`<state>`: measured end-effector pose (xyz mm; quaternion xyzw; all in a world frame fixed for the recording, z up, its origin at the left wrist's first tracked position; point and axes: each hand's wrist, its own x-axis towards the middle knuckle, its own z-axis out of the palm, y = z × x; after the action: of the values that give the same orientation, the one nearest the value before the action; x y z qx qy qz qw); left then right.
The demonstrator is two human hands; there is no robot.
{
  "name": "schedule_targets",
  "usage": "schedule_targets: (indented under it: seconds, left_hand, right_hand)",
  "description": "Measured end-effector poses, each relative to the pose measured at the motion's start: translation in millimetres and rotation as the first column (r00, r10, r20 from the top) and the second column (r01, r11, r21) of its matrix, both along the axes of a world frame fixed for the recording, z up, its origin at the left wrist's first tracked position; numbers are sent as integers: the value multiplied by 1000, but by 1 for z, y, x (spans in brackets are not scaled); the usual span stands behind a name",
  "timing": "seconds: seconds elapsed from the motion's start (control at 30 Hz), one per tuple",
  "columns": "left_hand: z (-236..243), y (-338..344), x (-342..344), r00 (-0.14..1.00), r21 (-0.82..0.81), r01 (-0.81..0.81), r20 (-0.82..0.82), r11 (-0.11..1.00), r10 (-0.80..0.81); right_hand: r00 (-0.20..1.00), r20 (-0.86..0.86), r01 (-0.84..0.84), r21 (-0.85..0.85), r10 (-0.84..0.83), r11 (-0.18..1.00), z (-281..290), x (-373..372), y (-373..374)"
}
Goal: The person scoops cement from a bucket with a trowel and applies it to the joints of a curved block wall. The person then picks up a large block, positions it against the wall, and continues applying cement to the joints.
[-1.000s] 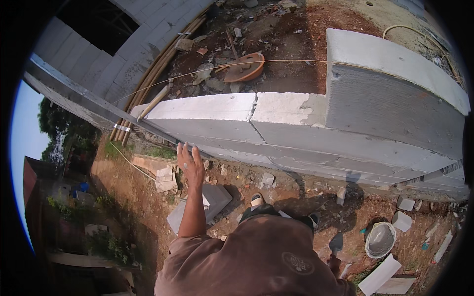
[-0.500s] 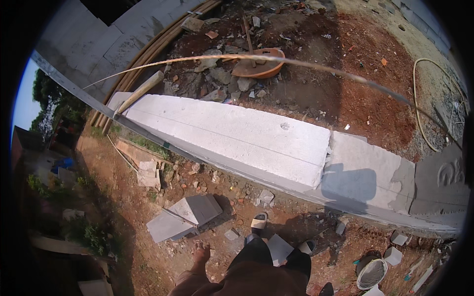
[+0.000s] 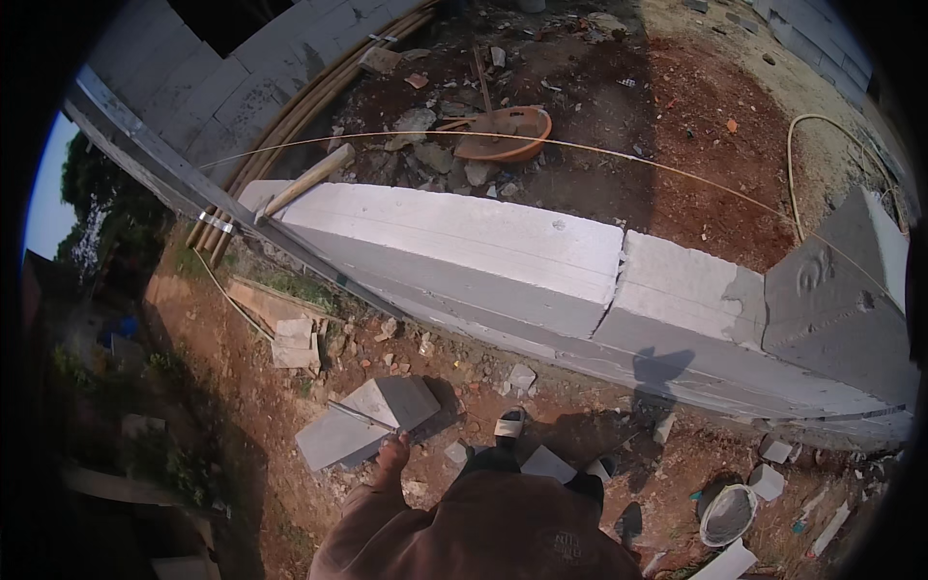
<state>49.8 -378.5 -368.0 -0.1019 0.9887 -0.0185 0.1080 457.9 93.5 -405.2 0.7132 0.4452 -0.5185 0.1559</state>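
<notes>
My left hand (image 3: 391,454) reaches down to the grey block (image 3: 411,399) on the ground. Its fingers are closed at the near end of a long thin bar-like tool (image 3: 353,414), which lies across the top of that block. The tool's exact kind is too small to make out. My right hand is out of sight, hidden by the brown top I wear. Ahead of me runs a low wall of pale blocks (image 3: 454,230). A wooden-handled tool (image 3: 307,180) rests on its left end, against a long metal straightedge (image 3: 319,267).
A taut string (image 3: 580,147) crosses above the wall. Behind it an orange basin (image 3: 527,149) sits among rubble. At right a grey block (image 3: 841,261) stands tilted on the wall. A bucket of grey mix (image 3: 727,514) and block offcuts (image 3: 767,481) lie at lower right.
My left hand has moved up to the thin tool, its spread fingers closing at the tool's end. My body leans further forward, and the view has shifted.
</notes>
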Motion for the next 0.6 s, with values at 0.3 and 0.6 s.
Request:
schedule_targets:
  seconds: [0.3, 0.6]
  left_hand:
    - [33, 166, -41, 695, 520, 563, 123, 643, -709]
    - [21, 325, -47, 276, 382, 814, 409, 438, -870]
  right_hand:
    - [756, -324, 608, 24, -569, 794, 14, 96, -20]
    - [436, -301, 898, 207, -848, 388, 69, 120, -186]
